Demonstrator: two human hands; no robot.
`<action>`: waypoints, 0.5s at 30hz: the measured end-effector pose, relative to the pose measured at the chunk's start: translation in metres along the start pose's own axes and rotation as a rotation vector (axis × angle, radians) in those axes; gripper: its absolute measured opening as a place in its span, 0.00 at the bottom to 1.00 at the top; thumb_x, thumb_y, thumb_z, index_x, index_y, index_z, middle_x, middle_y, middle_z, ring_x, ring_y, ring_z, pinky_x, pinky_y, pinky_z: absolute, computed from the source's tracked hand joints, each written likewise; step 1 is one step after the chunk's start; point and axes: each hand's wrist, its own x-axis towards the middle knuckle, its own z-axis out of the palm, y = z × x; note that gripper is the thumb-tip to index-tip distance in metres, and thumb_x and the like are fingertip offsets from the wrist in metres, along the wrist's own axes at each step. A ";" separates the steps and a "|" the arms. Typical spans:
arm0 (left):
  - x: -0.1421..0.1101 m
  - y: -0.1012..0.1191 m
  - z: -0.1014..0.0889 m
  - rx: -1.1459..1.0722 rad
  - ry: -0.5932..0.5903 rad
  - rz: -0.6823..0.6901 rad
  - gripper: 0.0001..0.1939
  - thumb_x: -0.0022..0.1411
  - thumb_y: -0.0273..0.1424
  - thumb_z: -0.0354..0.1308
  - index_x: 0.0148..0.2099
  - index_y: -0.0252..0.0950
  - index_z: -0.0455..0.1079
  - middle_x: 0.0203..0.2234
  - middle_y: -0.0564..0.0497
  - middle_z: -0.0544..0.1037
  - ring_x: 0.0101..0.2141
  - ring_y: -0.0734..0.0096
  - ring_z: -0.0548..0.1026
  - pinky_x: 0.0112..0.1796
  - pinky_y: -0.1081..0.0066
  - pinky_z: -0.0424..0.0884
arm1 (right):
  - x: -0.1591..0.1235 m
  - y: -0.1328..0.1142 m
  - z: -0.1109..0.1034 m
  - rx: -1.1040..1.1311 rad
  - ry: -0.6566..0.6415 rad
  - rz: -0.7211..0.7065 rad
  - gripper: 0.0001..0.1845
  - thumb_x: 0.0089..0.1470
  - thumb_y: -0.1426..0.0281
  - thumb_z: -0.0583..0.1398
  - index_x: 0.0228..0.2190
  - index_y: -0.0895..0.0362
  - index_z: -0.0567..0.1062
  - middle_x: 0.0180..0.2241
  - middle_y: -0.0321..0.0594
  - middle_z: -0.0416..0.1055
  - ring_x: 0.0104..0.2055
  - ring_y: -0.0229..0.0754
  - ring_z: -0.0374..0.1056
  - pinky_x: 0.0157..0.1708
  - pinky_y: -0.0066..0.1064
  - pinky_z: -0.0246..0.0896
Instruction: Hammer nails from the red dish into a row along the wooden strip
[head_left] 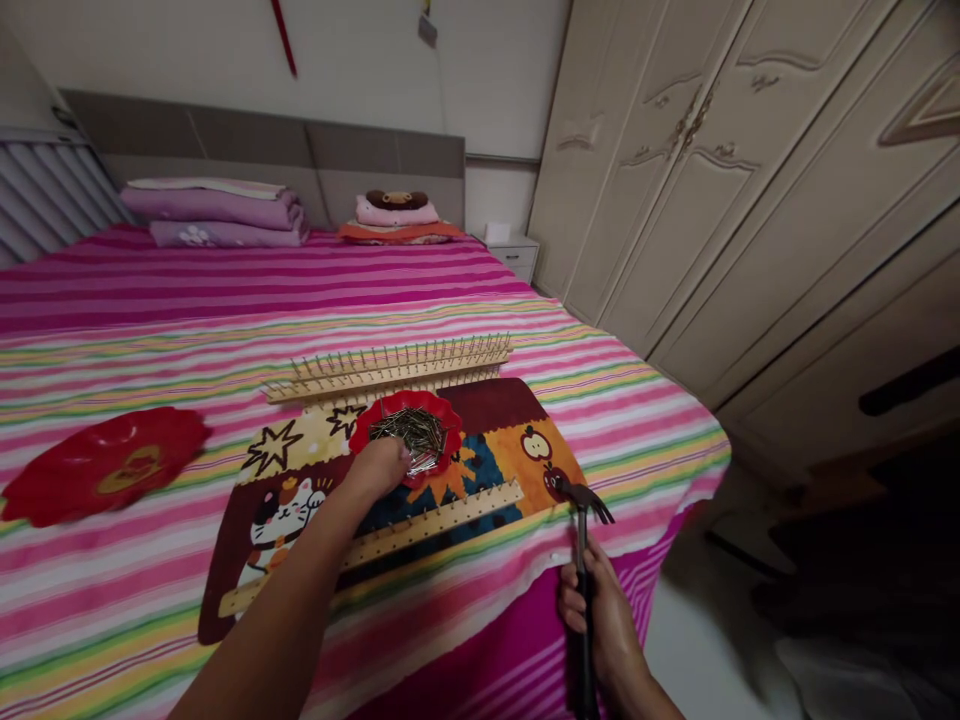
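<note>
From here I've got a bed [112,340] across most of the view, a printed mat [487,410] lying on it near the front edge. Dish [405,400] on the mat, nails [409,435] in the dish. Wooden strip with upright pins [390,368] just behind the mat, second wooden strip [424,528] on the mat in front of the dish. Plate [105,465] on the bed left of the mat, well apart. Left hand [379,468] at the dish's near rim. Right hand [600,620] around a hammer [581,570] by the bed's front edge, right of the mat. Folded blankets [214,215] at the far end against the headboard [262,150], nightstand [517,258] beyond, wardrobe [712,170] right of the bed
</note>
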 end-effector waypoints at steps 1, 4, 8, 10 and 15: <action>-0.004 -0.003 -0.003 -0.041 0.019 0.005 0.06 0.53 0.26 0.53 0.27 0.36 0.71 0.24 0.50 0.77 0.30 0.69 0.74 0.31 0.75 0.64 | 0.000 0.000 0.000 -0.002 -0.002 0.001 0.28 0.40 0.62 0.66 0.44 0.48 0.63 0.16 0.23 0.60 0.11 0.27 0.49 0.09 0.14 0.40; -0.023 -0.017 -0.013 -0.164 0.068 0.013 0.07 0.54 0.31 0.52 0.31 0.36 0.71 0.25 0.53 0.76 0.28 0.73 0.73 0.29 0.76 0.64 | -0.001 0.001 0.000 -0.016 -0.005 0.002 0.27 0.41 0.62 0.65 0.43 0.48 0.63 0.16 0.23 0.60 0.11 0.26 0.49 0.09 0.14 0.40; -0.062 -0.046 -0.023 -0.684 0.150 -0.072 0.19 0.46 0.42 0.60 0.37 0.34 0.71 0.25 0.52 0.77 0.26 0.73 0.72 0.27 0.76 0.68 | -0.003 0.002 0.000 -0.034 -0.010 0.003 0.25 0.42 0.63 0.64 0.43 0.49 0.64 0.16 0.23 0.60 0.11 0.27 0.49 0.09 0.14 0.40; -0.083 -0.063 -0.021 -0.949 0.178 -0.157 0.25 0.36 0.45 0.67 0.35 0.33 0.73 0.23 0.51 0.77 0.25 0.72 0.73 0.26 0.75 0.69 | -0.003 0.002 0.000 -0.035 -0.015 0.013 0.24 0.42 0.64 0.64 0.42 0.48 0.64 0.16 0.23 0.60 0.11 0.27 0.49 0.09 0.14 0.41; -0.120 -0.097 0.002 -1.183 0.235 -0.393 0.28 0.22 0.44 0.72 0.27 0.33 0.72 0.20 0.52 0.76 0.22 0.75 0.72 0.24 0.76 0.69 | -0.004 0.004 0.000 -0.050 -0.017 0.021 0.22 0.40 0.65 0.65 0.38 0.49 0.64 0.16 0.24 0.60 0.11 0.27 0.50 0.08 0.14 0.42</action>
